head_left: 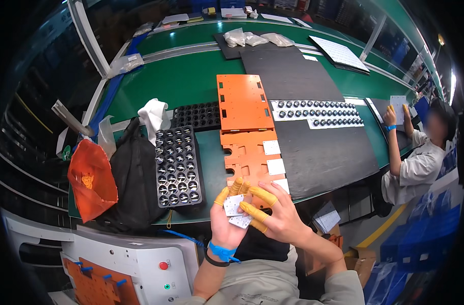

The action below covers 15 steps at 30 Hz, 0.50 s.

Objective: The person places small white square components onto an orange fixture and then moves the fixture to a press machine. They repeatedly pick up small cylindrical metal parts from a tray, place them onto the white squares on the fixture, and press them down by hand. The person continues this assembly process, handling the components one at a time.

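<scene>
Two small white square plates with dark dots, one overlapping the other, are held in front of my body. My left hand, in yellow finger cots and a blue wristband, holds them between thumb and fingers. The cotted fingers of my right hand close on the plates' right edge. Just beyond both hands lies an orange fixture with cut-outs and a raised hinged panel. Several similar white plates lie along its right side.
Left of the fixture stands a black tray of shiny round lenses, with another black tray behind. An orange bag hangs at far left. White strips with dark round parts lie on black mats. A co-worker holds a white panel at right.
</scene>
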### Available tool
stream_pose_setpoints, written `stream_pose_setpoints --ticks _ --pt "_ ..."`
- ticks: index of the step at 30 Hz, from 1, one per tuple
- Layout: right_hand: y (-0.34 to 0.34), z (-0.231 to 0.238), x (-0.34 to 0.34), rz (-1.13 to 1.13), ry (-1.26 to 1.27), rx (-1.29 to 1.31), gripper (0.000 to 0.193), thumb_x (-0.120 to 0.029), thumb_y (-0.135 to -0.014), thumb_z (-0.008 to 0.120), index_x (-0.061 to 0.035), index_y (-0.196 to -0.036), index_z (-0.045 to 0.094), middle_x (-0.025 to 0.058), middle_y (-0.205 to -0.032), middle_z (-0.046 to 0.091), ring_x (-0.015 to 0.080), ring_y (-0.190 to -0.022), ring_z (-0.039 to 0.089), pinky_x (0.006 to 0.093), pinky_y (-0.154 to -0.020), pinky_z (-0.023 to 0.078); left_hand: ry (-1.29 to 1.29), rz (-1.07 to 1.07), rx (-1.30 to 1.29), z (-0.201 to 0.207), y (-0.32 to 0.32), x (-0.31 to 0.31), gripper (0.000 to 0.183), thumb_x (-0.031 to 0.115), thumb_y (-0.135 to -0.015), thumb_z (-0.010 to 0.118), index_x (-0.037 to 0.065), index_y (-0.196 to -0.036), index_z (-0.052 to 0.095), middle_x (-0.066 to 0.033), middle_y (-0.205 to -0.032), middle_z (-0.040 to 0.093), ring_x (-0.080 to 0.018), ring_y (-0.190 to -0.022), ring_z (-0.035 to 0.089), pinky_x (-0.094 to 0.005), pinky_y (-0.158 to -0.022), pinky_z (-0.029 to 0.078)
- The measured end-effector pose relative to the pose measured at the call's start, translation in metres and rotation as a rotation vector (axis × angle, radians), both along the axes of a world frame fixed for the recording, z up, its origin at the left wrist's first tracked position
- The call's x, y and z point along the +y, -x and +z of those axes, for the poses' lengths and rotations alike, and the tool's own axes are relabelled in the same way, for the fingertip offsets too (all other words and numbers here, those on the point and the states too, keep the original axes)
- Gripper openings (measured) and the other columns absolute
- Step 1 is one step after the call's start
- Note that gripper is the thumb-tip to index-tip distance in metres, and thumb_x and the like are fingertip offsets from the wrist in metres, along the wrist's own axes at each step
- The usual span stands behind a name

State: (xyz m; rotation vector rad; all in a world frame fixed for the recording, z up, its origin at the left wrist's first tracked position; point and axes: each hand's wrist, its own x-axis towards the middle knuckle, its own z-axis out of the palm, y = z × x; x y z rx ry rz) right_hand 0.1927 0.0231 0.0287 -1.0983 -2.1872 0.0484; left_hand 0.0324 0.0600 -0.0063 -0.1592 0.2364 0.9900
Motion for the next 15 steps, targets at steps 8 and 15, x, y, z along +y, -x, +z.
stream_pose_setpoints --ticks 8,15 --pt "0.022 -0.026 0.012 -0.044 -0.25 0.079 0.042 -0.005 -0.067 0.078 -0.0112 -0.109 0.076 0.0118 -0.117 0.065 0.0317 -0.114 0.062 0.0448 -0.092 0.052 -0.152 0.059 -0.019 -0.006 0.004 0.0 0.043 0.031 -0.106 0.041 0.003 -0.135 0.056 -0.0125 -0.137 0.061 -0.0233 -0.119 0.059 -0.0399 -0.106 0.045" --pt "0.037 -0.023 0.016 -0.167 -0.144 0.079 0.037 -0.012 -0.073 0.077 -0.0088 -0.11 0.074 0.0115 -0.12 0.065 0.0316 -0.116 0.06 0.0499 -0.1 0.046 -0.2 0.171 0.284 0.007 -0.002 -0.008 0.04 0.03 -0.11 0.038 0.006 -0.139 0.051 -0.0084 -0.135 0.057 -0.0205 -0.125 0.054 -0.0363 -0.109 0.043"
